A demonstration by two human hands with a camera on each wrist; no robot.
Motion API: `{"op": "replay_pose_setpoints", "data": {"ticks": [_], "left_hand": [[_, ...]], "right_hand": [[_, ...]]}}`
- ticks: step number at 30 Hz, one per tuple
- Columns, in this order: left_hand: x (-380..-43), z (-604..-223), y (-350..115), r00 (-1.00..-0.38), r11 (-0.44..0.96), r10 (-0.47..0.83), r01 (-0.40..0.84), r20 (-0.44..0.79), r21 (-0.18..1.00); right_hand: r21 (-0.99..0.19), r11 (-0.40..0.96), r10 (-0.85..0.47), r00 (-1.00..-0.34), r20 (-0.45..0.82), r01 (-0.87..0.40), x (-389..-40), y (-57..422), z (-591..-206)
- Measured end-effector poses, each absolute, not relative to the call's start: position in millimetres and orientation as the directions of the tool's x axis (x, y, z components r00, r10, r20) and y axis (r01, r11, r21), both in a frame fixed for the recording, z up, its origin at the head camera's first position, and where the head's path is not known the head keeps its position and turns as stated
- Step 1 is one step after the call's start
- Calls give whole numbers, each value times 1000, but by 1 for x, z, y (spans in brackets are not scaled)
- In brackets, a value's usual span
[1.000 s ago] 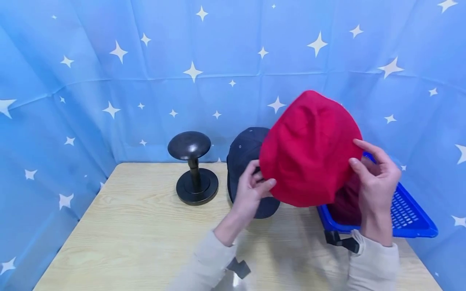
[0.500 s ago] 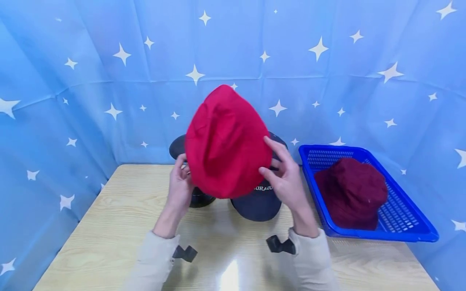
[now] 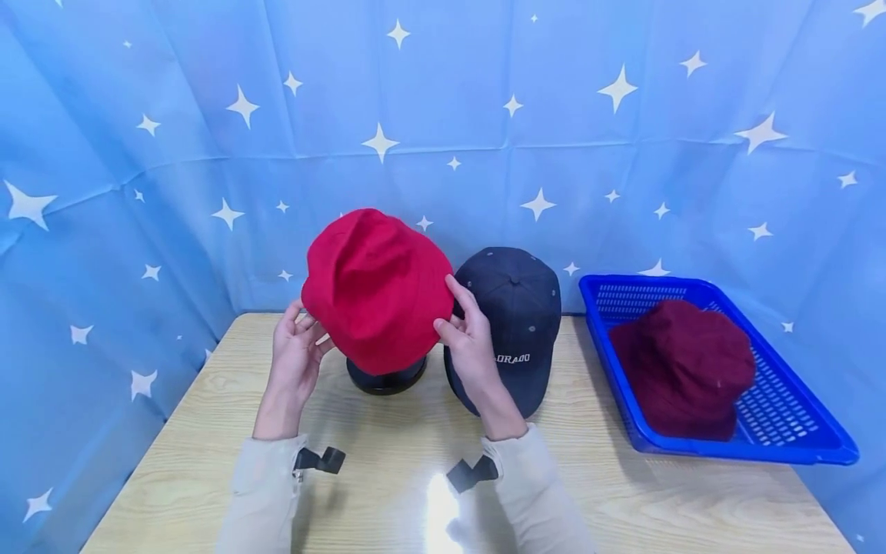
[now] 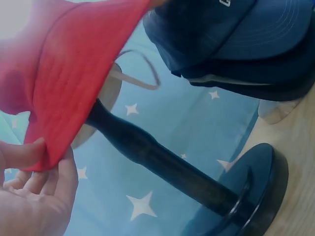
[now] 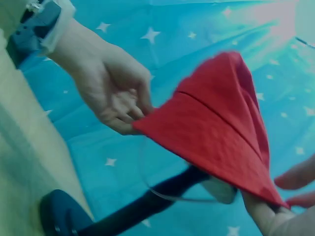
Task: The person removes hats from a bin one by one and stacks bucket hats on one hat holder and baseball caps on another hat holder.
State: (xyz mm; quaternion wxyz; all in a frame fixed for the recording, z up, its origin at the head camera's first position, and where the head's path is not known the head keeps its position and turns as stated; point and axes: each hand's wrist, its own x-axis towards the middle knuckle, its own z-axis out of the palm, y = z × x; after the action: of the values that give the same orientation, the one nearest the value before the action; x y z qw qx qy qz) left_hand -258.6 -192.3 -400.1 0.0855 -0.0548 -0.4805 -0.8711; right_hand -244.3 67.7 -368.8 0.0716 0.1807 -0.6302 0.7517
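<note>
A red bucket hat [image 3: 381,292] is held level above the table, over a black hat stand whose base [image 3: 386,381] shows below the brim. My left hand [image 3: 294,350] pinches the brim's left edge between thumb and fingers. On the right edge, my right hand [image 3: 471,346] pinches the brim the same way. The left wrist view shows the stand's post [image 4: 162,167] rising under the hat; the stand's round top is hidden by the hat. A thin cord [image 5: 172,197] loops down beneath the brim.
Close to the right hand stands a dark navy cap [image 3: 512,308] with white lettering, partly behind that hand. Farther right, a blue plastic basket [image 3: 796,400] holds a maroon bucket hat [image 3: 685,362]. A blue star-patterned curtain [image 3: 443,100] hangs behind the wooden table [image 3: 194,462].
Both hands have carried the red bucket hat leftward from in front of the navy cap and basket, then lowered it over the hat stand. The cap and basket are uncovered now.
</note>
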Motion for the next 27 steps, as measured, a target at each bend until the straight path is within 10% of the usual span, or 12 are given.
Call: {"op": "replay_pose_setpoints", "data": {"ticks": [6, 18, 27], "left_hand": [[-265, -408, -193, -990, -600, -70, 137, 119, 788], [-265, -408, -198, -993, -630, -102, 108, 56, 769], [-269, -416, -199, -984, -650, -166, 54, -71, 758]], "right_hand": [[-955, -146, -44, -962, 268, -259, -248, 49, -381], [-856, -511, -56, -997, -57, 78, -255, 32, -403], [-873, -464, -61, -989, -138, 150, -257, 24, -418]]}}
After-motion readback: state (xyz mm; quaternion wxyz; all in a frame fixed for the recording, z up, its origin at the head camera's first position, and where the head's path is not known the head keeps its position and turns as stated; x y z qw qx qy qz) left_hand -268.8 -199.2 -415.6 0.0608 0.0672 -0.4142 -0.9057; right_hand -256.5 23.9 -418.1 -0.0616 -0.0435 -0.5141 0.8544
